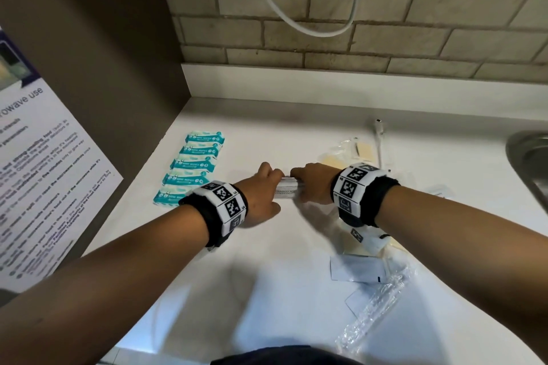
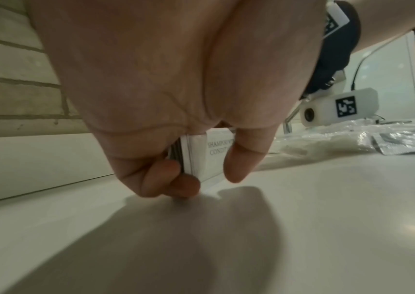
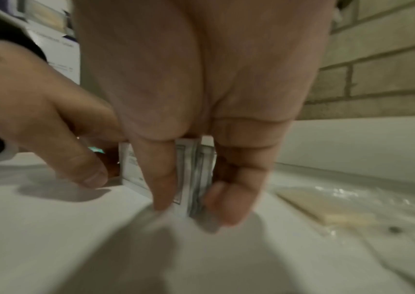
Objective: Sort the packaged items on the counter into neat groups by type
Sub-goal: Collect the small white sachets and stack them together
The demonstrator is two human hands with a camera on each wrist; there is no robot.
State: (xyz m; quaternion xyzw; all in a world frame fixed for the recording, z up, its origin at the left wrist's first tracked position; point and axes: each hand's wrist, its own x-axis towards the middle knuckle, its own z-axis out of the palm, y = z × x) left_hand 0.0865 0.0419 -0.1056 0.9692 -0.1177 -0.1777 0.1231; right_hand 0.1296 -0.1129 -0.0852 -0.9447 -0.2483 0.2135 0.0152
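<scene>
A stack of white shampoo sachets (image 1: 287,188) stands on edge on the white counter (image 1: 267,275), held from both ends. My left hand (image 1: 264,187) pinches its left end between thumb and fingers; the left wrist view shows the sachets (image 2: 202,155) printed "SHAMPOO". My right hand (image 1: 311,184) grips the right end, thumb in front and fingers behind the sachets (image 3: 191,179). Several teal wipe packs (image 1: 192,170) lie in a neat column at the left. Cream pads in clear wrappers (image 1: 355,151) lie behind my right wrist.
Flat white sachets (image 1: 355,270) and a long clear-wrapped item (image 1: 376,305) lie at the front right. A steel sink (image 1: 530,163) cuts into the counter at the right edge. A brown cabinet side with a notice (image 1: 44,175) stands at the left; a brick wall and white cable (image 1: 296,21) behind.
</scene>
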